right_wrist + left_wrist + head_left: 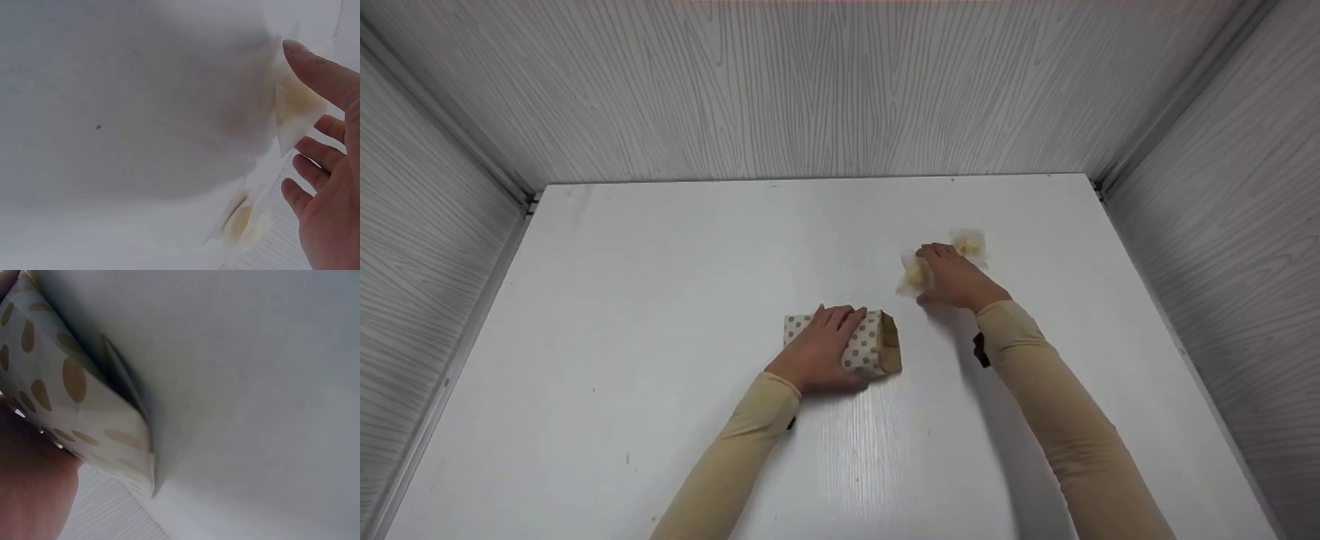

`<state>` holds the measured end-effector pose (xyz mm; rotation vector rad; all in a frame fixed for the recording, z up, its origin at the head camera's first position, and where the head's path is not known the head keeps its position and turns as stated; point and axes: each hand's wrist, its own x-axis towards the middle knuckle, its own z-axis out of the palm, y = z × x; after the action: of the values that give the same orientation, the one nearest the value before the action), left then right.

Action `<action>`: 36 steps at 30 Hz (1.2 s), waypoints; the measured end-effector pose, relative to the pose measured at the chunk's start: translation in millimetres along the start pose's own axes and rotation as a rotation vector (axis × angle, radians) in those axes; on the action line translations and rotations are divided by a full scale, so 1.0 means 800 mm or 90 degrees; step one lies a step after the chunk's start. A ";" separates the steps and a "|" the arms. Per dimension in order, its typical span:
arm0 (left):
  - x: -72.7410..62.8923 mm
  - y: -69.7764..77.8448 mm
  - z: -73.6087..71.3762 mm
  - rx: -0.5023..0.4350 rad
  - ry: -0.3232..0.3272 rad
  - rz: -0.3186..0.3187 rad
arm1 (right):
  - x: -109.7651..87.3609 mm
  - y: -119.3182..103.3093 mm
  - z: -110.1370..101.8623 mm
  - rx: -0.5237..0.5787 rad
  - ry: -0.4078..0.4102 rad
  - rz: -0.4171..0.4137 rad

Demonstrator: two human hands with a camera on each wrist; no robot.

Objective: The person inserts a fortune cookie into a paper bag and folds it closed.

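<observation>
A polka-dotted paper bag (pixel 864 349) lies on its side, its brown open mouth facing right. My left hand (pixel 821 354) grips it from above, fingers over the far side and thumb along the near side. In the left wrist view the dotted bag (pixel 73 382) hides most of that hand. At the right, my right hand (pixel 956 279) is around a small translucent packet (pixel 916 276) with yellowish contents. The right wrist view shows this packet (pixel 295 107) between the spread thumb and loosely bent fingers, not pinched. A second similar packet (pixel 968 244) lies just beyond the hand.
Both hands work over a white tabletop (pixel 660 270). Grey wood-grain panels stand along the back (pixel 825 90), the left (pixel 427 225) and the right (pixel 1230 225). Small dark marks dot the table surface.
</observation>
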<state>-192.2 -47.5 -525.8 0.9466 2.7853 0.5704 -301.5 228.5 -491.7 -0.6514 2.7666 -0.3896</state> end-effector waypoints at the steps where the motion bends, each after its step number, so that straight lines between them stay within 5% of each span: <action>1: 0.000 0.000 0.000 -0.003 0.001 0.000 | -0.001 0.000 0.002 0.010 0.000 0.003; 21: 0.000 -0.001 0.000 -0.015 -0.005 0.003 | -0.043 0.004 0.027 0.014 0.055 -0.051; 36: -0.001 0.000 -0.001 -0.027 -0.018 -0.015 | -0.082 -0.002 0.031 0.086 0.089 -0.069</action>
<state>-191.7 -48.4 -525.3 0.9047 2.7451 0.6047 -236.4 253.3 -500.9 -0.7696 2.8110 -0.6624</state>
